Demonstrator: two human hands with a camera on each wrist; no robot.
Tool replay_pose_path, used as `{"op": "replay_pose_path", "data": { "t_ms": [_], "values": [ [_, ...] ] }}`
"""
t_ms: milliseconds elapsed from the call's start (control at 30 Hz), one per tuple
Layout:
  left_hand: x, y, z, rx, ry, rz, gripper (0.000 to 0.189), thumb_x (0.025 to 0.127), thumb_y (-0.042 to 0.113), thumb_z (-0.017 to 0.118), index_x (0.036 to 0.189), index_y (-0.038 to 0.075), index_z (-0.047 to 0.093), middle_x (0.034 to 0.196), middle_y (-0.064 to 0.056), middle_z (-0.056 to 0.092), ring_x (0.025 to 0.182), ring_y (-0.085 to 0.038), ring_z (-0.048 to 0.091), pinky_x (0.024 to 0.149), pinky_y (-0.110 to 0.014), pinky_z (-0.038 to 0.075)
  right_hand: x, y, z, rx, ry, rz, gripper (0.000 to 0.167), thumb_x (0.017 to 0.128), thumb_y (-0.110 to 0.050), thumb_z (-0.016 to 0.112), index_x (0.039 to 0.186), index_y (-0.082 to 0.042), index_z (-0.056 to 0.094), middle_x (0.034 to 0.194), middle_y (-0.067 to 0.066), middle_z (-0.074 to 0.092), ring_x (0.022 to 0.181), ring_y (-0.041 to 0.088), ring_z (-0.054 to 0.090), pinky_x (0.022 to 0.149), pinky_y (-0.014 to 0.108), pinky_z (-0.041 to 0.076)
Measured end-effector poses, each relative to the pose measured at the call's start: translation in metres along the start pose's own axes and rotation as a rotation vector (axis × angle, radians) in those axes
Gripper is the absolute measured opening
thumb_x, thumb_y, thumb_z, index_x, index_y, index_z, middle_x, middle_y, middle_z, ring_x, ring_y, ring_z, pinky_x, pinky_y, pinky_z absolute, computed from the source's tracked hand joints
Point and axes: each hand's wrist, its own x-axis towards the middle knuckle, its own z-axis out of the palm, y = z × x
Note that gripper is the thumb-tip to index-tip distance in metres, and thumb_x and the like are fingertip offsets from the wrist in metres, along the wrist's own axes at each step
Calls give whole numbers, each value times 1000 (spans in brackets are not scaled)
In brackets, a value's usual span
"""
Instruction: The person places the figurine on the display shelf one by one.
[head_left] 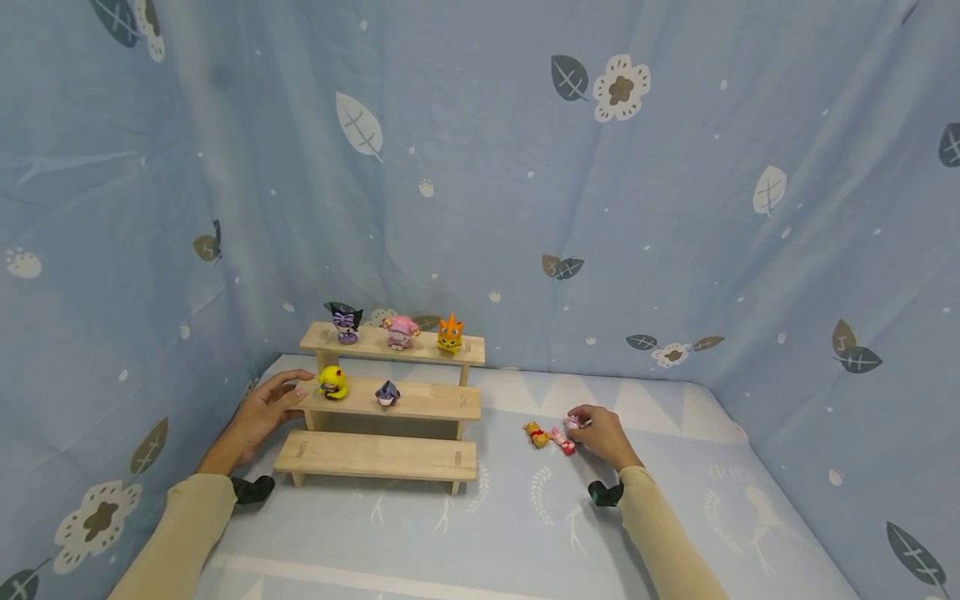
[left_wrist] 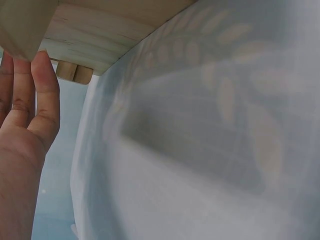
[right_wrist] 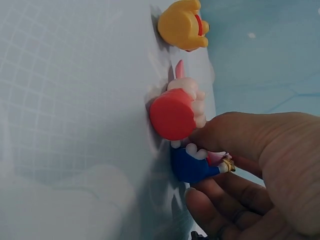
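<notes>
My left hand [head_left: 264, 414] grips the left end of the middle board of a three-tier wooden display shelf [head_left: 375, 457]; in the left wrist view its fingertips pass behind the wood. My right hand [head_left: 602, 434] pinches a small figurine [right_wrist: 189, 165] with a blue body and a gold detail, between thumb and fingers, low over the cloth. Right beside it lies a pink figurine [right_wrist: 172, 115] with a red base. A yellow bear figurine [head_left: 537, 434] with a red top lies left of that one.
The top board carries a black-and-purple figurine [head_left: 346, 323], a pink-hooded figurine [head_left: 401, 332] and an orange-and-yellow figurine [head_left: 450, 335]. On the middle board stand a yellow-haired figurine [head_left: 333, 383] and a purple-blue donkey figurine [head_left: 387, 393]. Patterned blue curtains [head_left: 480, 167] surround the cloth-covered table [head_left: 525, 533].
</notes>
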Motion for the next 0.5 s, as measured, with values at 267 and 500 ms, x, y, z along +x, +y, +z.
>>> {"op": "replay_pose_path", "data": {
  "t_ms": [267,500],
  "values": [
    [1,-2,1,-11,12,7,57,104,42,60,151,12,47,156,-22,38,115,-13,55,93,-48,57,-3,2,-4,56,44,21,31,86,-13,83,114,-8,69,110,9,69,91,23,63,78,37,56],
    [1,-3,0,-30,4,24,56,105,40,60,150,11,47,154,-20,38,111,-8,56,90,-43,58,-9,2,-10,117,77,18,34,87,-12,83,118,-6,71,114,12,69,89,22,64,68,31,55]
  ]
}}
